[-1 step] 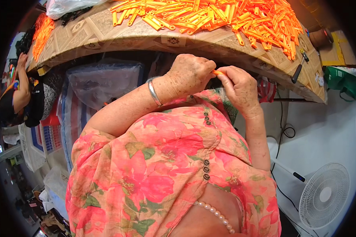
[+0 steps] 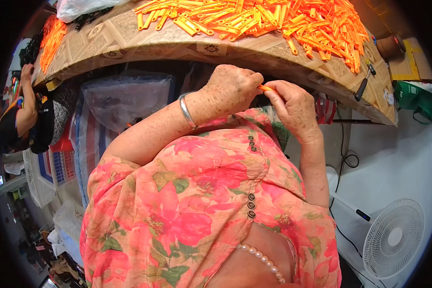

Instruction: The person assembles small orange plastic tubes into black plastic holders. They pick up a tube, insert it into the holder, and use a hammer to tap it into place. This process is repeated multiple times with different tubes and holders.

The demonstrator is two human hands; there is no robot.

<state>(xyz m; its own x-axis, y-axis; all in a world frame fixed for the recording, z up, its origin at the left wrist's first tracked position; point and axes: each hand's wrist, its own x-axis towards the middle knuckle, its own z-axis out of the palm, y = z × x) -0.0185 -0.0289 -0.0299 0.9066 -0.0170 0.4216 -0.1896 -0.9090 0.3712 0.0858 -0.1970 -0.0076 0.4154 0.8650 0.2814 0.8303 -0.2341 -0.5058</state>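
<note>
Hand of co-worker (image 2: 27,72) at far L, near small orange heap (image 2: 53,43) on table (image 2: 129,36). Next, L hand (image 2: 233,86): curled, thumb side closed on L end of orange piece (image 2: 267,88); can't tell exact finger contact, knuckles in the way. Piece held up btwn both hands, just short of table edge, only a short middle bit visible. Judging by similar pcs in big orange pile (image 2: 254,21): prob. light, fairly stiff plastic, slim, maybe a bit slick. Prob. low breakage risk; could twist if squeezed off-axis. Best hold: near the ends, thumb + index, light force. R hand (image 2: 295,108): thumb + index pinching R end, other fingers loosely bent. Further R: black-handled tool (image 2: 361,90) on table, then white fan (image 2: 393,237) lower down.
</note>
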